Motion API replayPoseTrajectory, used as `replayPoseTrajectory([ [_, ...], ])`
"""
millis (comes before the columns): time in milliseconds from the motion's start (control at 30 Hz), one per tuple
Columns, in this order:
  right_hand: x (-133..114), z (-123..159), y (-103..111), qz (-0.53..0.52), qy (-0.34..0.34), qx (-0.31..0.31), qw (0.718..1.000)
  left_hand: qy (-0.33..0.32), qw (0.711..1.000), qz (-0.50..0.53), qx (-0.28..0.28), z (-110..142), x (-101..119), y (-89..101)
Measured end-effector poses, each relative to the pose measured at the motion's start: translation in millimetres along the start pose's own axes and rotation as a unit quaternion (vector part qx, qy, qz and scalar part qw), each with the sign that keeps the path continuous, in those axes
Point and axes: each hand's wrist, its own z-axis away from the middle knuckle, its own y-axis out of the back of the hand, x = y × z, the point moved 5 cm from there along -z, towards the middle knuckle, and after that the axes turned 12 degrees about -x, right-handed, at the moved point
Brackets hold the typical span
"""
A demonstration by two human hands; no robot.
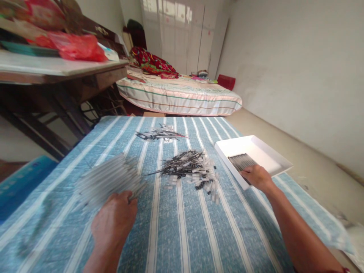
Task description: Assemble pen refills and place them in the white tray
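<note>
Box [269,154] at 3 o'clock from the middle heap [187,165], our right hand [258,177] pinching dark rods [241,161] in it, while around 8 our left hand [115,216] is half-curled by blurry grey sticks [108,178], can't tell if gripping any.

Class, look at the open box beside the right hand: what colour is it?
The box is white, shown best in the head view.

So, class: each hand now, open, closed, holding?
Left hand: fingers curled at the pale rods; blur hides any hold.
Right hand: fingers at dark sticks in the white box; grip unclear.
</note>
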Motion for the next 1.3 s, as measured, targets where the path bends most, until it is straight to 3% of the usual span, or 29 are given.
replayPoseTrajectory([
  [233,4.6,-1.0,-2.5,-0.026,0.032,-0.011,0.999,-0.03,0.999,-0.019,-0.02,0.1,2.2,-1.1],
  [1300,4.2,-3.2,-3.1,-0.055,0.054,0.004,0.997,-0.017,0.999,-0.01,-0.038,-0.1,0.8,-4.0],
])
